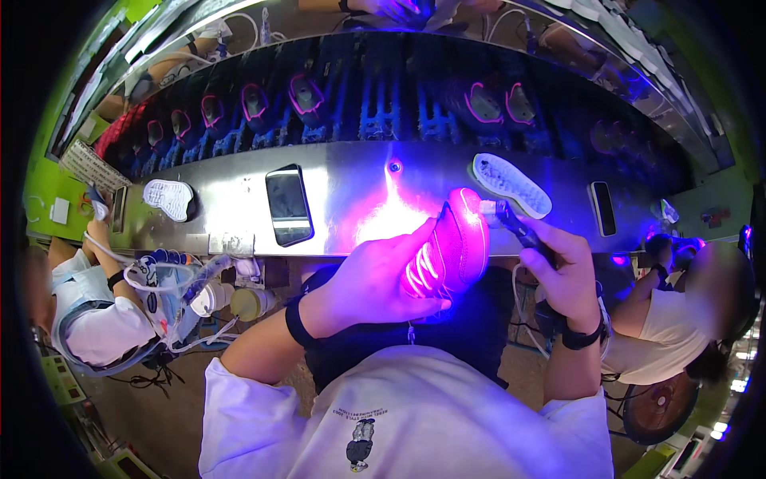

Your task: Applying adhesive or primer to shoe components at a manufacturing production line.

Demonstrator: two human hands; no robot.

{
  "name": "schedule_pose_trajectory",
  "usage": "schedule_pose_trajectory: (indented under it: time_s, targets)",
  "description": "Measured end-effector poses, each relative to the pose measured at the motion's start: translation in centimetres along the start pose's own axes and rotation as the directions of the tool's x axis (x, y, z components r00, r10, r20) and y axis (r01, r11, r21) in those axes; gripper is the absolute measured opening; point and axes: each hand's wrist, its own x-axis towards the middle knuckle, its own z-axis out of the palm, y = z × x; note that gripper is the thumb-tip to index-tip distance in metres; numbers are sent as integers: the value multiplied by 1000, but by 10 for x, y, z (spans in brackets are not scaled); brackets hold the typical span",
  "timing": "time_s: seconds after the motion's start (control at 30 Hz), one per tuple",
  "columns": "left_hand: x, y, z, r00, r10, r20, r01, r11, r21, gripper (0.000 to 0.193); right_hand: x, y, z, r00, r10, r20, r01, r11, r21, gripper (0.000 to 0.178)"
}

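Note:
A laced shoe upper (461, 243) glows bright pink under violet light just in front of the bench edge. My left hand (363, 275) is closed round its laced side, the thumb low by the laces. In my right hand (565, 267) is a brush-like tool (515, 223) with a dark handle and a pale tip. That tip meets the upper's edge at its top right; the exact contact is blurred by glare. Beyond it, a pale shoe sole (512, 185) lies tilted on the metal bench (335, 172).
A phone (289, 206) lies left, another phone (603, 209) right. At far left is a white sole (167, 198). Behind the bench, a dark conveyor (383, 112) carries several pink-outlined shoe parts. A violet lamp spot (394, 166) shines centrally. Co-workers sit on both sides.

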Motion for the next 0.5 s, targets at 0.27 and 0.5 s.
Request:
schedule_pose_trajectory:
  time_s: [0.27, 0.5]
  targets:
    - [16, 39, 2, 982, -112, 153, 143, 968, -207, 95, -26, 14, -13, 999, 37, -9, -36, 996, 85, 43]
    - [19, 36, 17, 947, -261, 189, 312, 887, -340, 68, -36, 35, -23, 971, 214, 109, -230, 958, 169, 40]
